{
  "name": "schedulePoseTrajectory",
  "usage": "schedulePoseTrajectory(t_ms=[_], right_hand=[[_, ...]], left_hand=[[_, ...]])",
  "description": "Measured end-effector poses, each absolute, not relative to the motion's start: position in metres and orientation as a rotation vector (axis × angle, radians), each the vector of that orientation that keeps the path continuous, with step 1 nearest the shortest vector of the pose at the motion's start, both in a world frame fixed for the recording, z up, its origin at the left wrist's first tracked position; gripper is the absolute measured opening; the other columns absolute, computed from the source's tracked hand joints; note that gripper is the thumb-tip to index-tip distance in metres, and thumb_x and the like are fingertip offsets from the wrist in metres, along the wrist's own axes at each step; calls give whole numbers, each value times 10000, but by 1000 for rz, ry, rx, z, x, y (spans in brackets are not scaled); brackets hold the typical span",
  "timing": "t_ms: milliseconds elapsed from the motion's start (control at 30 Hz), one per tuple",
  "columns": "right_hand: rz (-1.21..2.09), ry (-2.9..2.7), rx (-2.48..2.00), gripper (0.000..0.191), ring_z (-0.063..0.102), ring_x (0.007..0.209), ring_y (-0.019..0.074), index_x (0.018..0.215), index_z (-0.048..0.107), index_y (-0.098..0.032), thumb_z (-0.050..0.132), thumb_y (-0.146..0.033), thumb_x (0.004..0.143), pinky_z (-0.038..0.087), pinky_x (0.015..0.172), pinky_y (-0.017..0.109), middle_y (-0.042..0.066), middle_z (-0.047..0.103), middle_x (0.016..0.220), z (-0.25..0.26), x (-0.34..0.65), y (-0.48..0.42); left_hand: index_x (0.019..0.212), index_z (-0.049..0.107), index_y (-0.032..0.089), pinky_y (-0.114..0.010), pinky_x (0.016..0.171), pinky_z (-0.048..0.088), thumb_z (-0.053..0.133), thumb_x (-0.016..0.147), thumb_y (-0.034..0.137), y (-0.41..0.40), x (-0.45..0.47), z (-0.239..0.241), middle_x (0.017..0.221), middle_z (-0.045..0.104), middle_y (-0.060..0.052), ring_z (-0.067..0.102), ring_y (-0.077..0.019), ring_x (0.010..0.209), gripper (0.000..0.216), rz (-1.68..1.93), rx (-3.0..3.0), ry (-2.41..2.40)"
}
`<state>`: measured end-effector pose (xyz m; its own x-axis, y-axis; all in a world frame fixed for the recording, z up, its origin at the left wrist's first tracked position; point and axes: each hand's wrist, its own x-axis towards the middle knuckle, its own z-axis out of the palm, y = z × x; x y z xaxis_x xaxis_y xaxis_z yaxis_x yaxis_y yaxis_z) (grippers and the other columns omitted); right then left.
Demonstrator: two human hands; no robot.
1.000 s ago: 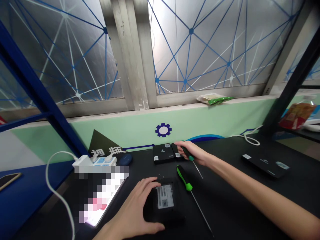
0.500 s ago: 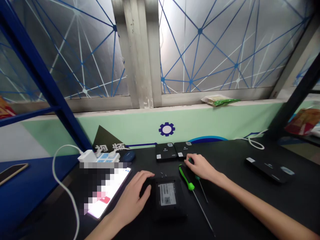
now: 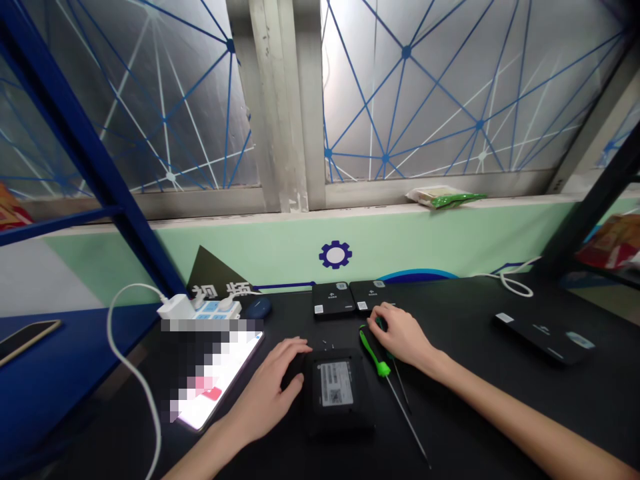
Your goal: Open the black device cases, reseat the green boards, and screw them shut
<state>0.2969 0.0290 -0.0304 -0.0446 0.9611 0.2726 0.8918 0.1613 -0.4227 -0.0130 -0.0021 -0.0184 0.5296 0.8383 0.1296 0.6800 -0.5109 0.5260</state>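
Observation:
A black box-shaped device (image 3: 361, 400) with a white printed label lies flat in front of me. My left hand (image 3: 273, 377) rests at its left edge, fingers stretched and thumb apart, holding nothing. A few tiny screws (image 3: 329, 345) lie just behind the device. To its right is a long screwdriver (image 3: 383, 369) with a bright green and black handle, its shaft pointing toward me. Beside that, my right hand (image 3: 397, 331) has its fingers curled round the dark green handle of a smaller screwdriver (image 3: 401, 387), whose thin shaft shows below the hand. Most of that handle is hidden.
Two black boxes (image 3: 333, 300) stand side by side at the wall, and another black box (image 3: 543, 338) lies far right. On the left are a lit phone (image 3: 225, 380), a power strip (image 3: 215, 311), a white cable (image 3: 133, 370) and a small dark blue case (image 3: 259, 307).
The smaller screwdriver's shaft has swung slightly left, closer to the long screwdriver, with my right hand still on its handle. My left hand stays by the device. The view has shifted slightly.

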Motion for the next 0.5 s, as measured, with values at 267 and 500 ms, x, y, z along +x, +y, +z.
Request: schedulePoseTrajectory(t_ms=[267,500], right_hand=[[92,-1952,-1672,200,614,722,183,761,561,-217,503,-280,941,333,595,248,11,613,837,-36,296,28],[-5,-1939,-1588,283,604,635,166,760,557,-216,451,-344,990,359,584,263,14,619,852,-34,296,27]], left_hand=[[1347,494,342,-586,1134,340,417,1019,296,-3,-15,-21,1566,386,-3,241,-307,1483,340,423,2359,1278],[1323,495,336,-582,1133,347,404,1019,323,-2,-15,-27,1552,407,-5,264,-319,1474,317,459,2401,1274]])
